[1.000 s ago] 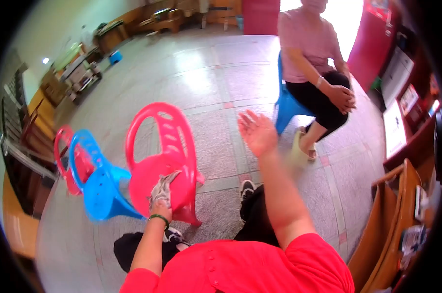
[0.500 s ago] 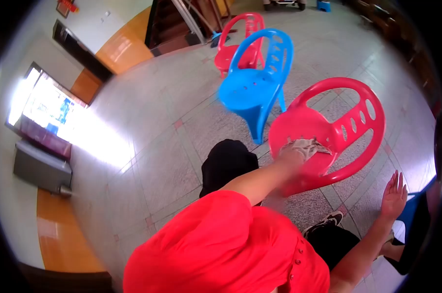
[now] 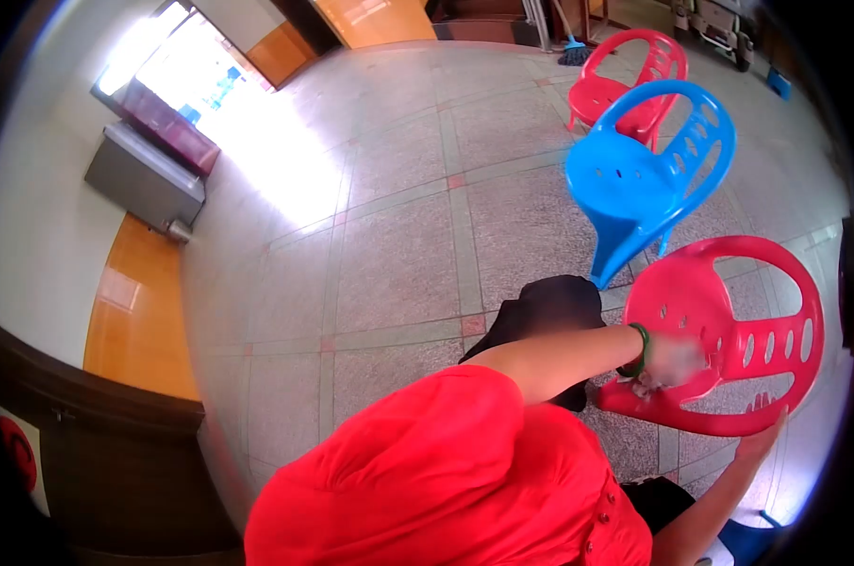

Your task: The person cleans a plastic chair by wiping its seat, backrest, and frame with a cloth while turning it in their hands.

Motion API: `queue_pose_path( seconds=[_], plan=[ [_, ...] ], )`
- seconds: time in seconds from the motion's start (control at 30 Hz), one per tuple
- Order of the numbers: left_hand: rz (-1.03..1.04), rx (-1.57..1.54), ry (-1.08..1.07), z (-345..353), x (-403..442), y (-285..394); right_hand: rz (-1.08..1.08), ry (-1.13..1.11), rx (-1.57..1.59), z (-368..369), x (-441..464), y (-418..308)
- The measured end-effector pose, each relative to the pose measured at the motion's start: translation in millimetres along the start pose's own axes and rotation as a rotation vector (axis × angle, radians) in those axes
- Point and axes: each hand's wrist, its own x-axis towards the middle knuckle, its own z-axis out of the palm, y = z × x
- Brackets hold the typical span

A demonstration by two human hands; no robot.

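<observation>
In the head view, my left hand [image 3: 679, 360], blurred and with a green bangle [image 3: 641, 351] at the wrist, is over the seat of the nearest red plastic chair [image 3: 768, 257]. A crumpled greyish cloth [image 3: 646, 385] shows under it, pressed on the seat near the front edge. My right hand [image 3: 759, 436] is on the lower arm of the same chair, its fingers partly hidden behind the rim and seen through the gap. A blue plastic chair [image 3: 625, 179] stands just beyond the red one.
Another red chair [image 3: 608, 92] stands behind the blue one. Farther back are a mop [image 3: 574, 52] and a parked vehicle [image 3: 719, 28]. On the left are a grey cabinet [image 3: 149, 174], a bright doorway [image 3: 196, 75] and dark wooden furniture [image 3: 130, 472]. My knee [image 3: 549, 307] is close to the chair.
The view has swung left, shifting the chairs rightward in the picture. My left hand has moved with the cloth toward the seat's near side. My right hand, open in the air before, now holds the chair.
</observation>
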Motion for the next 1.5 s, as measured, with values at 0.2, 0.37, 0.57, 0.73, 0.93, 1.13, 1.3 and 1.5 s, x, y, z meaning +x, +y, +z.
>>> queue_pose_path(
  seconds=[0.2,0.37,0.57,0.73,0.93,1.13,1.3,1.5],
  plan=[
    [-0.743,-0.901,0.034,-29.4,-9.4,21.8,0.043,0.044,0.048,0.8,6.2,-4.1],
    [-0.632,-0.747,-0.101,-42.8,4.3,38.8,0.008,0.011,0.065,-8.2,4.5,-0.3],
    [-0.589,-1.296,-0.088,-112.9,36.3,66.5,-0.258,-0.049,-0.382,-35.5,5.0,23.7],
    [-0.496,-1.174,-0.014,-158.7,99.0,79.9,-0.265,-0.061,0.071,-7.7,-19.2,40.9],
    [-0.229,-0.788,0.362,-97.2,198.4,74.4,-0.309,0.011,0.395,-7.6,41.7,32.3],
    [0.108,-0.531,0.476,-41.6,209.9,73.5,-0.567,0.145,-0.049,18.6,-4.5,81.1],
    [0.314,-0.206,0.393,-50.7,245.4,33.8,-0.379,0.253,-0.143,17.1,-2.3,98.0],
    [0.302,-0.251,0.536,-55.9,279.4,13.4,-0.285,0.141,0.054,19.0,-41.5,39.4]
  ],
)
